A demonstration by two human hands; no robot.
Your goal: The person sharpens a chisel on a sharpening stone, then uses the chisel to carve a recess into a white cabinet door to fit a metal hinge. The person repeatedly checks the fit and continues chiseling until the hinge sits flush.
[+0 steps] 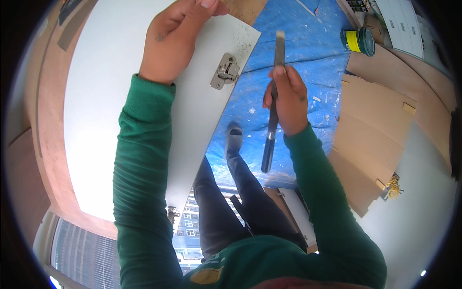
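My right hand (292,98) is closed around a long, narrow metal bar tool (272,127) with a dark, glossy lower end and a pale upper tip. The thumb lies along its shaft. It is held upright above the blue sheet, apart from the white panel. My left hand (169,45) is over the far part of the white cabinet panel (101,125). Its thumb and fingers are pinched together at the upper edge of the view; what they hold, if anything, is hidden. A metal cabinet hinge (225,71) sits by the panel's right edge, and another hinge (173,213) shows lower down.
A wrinkled blue sheet (308,43), specked with white bits, covers the floor. At the far right stands a dark green bucket (365,41) with a yellow label. Flattened cardboard (368,125) lies on the right, with a bundle of yellow cord (393,187) beside it. Wooden boards (45,144) edge the left.
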